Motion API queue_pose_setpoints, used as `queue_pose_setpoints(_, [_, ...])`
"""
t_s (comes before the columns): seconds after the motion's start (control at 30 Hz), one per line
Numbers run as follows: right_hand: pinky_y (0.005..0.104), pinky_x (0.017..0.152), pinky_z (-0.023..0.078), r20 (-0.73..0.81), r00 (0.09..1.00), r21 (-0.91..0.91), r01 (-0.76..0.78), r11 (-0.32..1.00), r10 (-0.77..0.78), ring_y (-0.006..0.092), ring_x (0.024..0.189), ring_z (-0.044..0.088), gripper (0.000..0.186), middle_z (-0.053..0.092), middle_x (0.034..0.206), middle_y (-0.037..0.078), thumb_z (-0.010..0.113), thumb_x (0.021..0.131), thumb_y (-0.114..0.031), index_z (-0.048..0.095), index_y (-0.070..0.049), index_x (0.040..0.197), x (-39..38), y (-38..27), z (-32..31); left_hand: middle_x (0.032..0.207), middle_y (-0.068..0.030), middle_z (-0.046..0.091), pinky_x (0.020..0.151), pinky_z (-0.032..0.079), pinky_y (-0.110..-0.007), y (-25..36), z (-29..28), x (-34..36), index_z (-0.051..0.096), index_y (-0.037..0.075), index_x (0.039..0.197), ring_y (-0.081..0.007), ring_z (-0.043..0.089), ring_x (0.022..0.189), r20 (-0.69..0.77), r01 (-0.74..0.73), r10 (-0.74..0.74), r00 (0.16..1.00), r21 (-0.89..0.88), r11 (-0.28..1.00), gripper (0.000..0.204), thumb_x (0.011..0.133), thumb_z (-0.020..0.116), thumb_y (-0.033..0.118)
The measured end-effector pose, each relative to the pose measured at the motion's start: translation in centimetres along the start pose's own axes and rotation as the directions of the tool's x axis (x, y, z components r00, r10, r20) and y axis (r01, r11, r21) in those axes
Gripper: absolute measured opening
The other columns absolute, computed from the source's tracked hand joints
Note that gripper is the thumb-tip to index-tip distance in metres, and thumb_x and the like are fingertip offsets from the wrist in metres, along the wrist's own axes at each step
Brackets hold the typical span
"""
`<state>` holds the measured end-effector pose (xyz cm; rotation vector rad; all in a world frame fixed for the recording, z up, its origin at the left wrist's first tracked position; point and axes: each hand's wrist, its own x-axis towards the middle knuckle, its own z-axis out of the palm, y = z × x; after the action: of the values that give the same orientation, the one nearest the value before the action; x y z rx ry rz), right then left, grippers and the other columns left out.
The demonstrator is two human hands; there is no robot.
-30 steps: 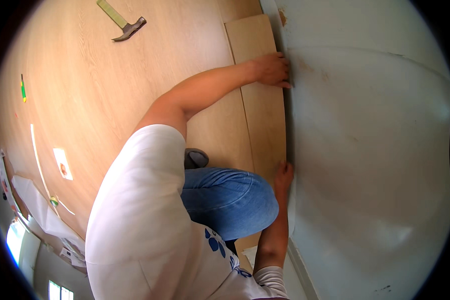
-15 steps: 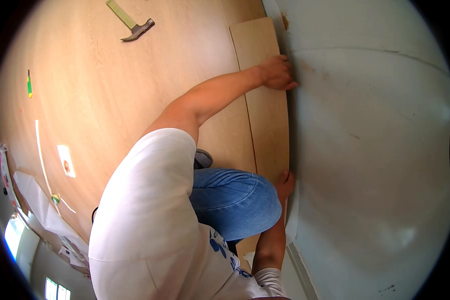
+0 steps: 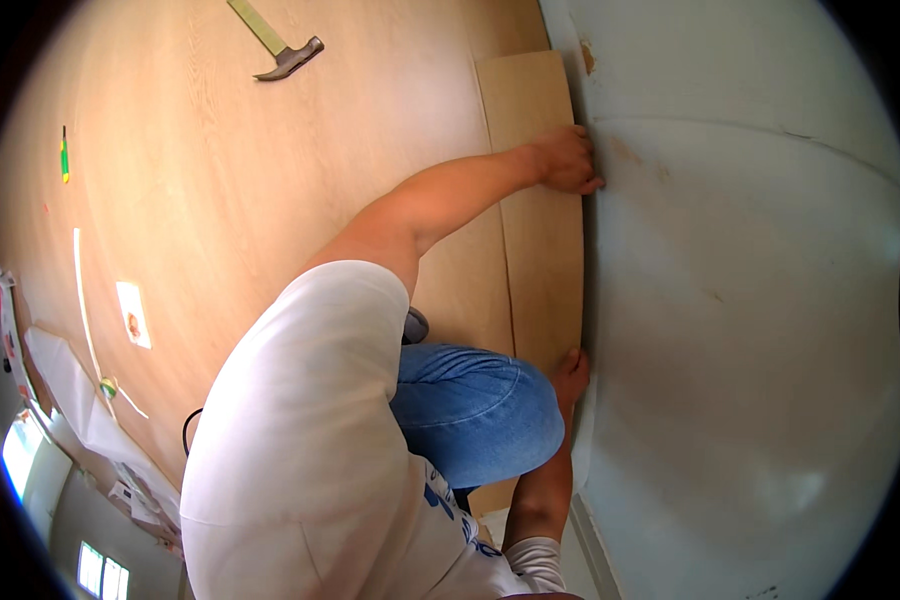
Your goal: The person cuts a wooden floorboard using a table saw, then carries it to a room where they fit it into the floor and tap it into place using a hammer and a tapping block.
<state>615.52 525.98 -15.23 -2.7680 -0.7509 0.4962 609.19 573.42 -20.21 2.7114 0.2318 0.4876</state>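
Note:
A narrow wood-look plank (image 3: pixel 545 240) lies along the foot of the pale wall, beside the wider wood-look floor. My left hand (image 3: pixel 567 160) reaches across to its far part, fingers curled over the edge next to the wall. Nearer to me, my right hand (image 3: pixel 572 376) is closed on the same wall-side edge, with its fingers partly hidden by the plank and my knee. A thin dark seam shows between the plank and the flooring on its left. My bent knee in blue jeans (image 3: pixel 480 410) covers the plank's near part.
The pale wall (image 3: pixel 730 300) rises close on the right. A claw hammer (image 3: pixel 290 60) lies on the floor at the far left, and a slim green-and-yellow hand tool (image 3: pixel 65 160) further left. Beyond are a white strip (image 3: pixel 80 290), a small roll of tape (image 3: pixel 108 386) and white sheeting (image 3: pixel 75 395).
The whole view has turned slightly, shifting the hammer and plank a little to the right. Both hands keep about the same places on the plank.

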Motion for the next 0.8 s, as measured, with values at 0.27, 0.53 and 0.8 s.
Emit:
queue_pose_setpoints(0.27, [0.0481, 0.083, 0.053, 0.026, 0.999, 0.007, 0.031, 0.999, -0.031, 0.045, 0.095, 0.066, 0.042, 0.07, 0.103, 0.027, 0.052, 0.106, -0.036, 0.068, 0.002, 0.115, 0.9, 1.2, -0.1, 0.069, -0.0017, 0.069, 0.087, 0.044, -0.039, 0.4, 0.5, 0.2, 0.07, 0.015, 0.06, -0.0219, 0.064, 0.082, -0.005, 0.03, -0.03, 1.0, -0.025, 0.999, 0.054, 0.101, 0.046, 0.041])
queue_pose_setpoints(0.53, [0.0503, 0.081, 0.052, 0.048, 0.996, -0.034, 0.076, 0.997, -0.075, 0.0473, 0.093, 0.065, 0.04, 0.07, 0.101, 0.027, 0.051, 0.106, -0.034, 0.068, 0.001, 0.114, 0.6, 2.6, 0.3, 0.076, -0.0059, 0.072, 0.095, 0.042, -0.04, 0.5, -0.3, 0.6, 0.073, 0.014, 0.064, -0.0245, 0.066, 0.088, 0.164, 0.074, -0.069, 0.984, -0.027, 0.997, 0.055, 0.101, 0.042, 0.041])
queue_pose_setpoints(0.8, [0.055, 0.094, 0.051, 0.116, 0.936, -0.399, 0.35, 0.848, -0.332, 0.046, 0.109, 0.063, 0.041, 0.066, 0.121, 0.025, 0.051, 0.106, -0.033, 0.064, -0.001, 0.129, -2.1, 12.5, 1.3, 0.093, -0.005, 0.075, 0.1, 0.042, -0.045, -0.9, 0.8, 0.0, 0.076, 0.019, 0.086, -0.0263, 0.066, 0.098, 0.139, -0.057, 0.042, 0.989, 0.105, 0.993, 0.036, 0.099, 0.05, 0.04])
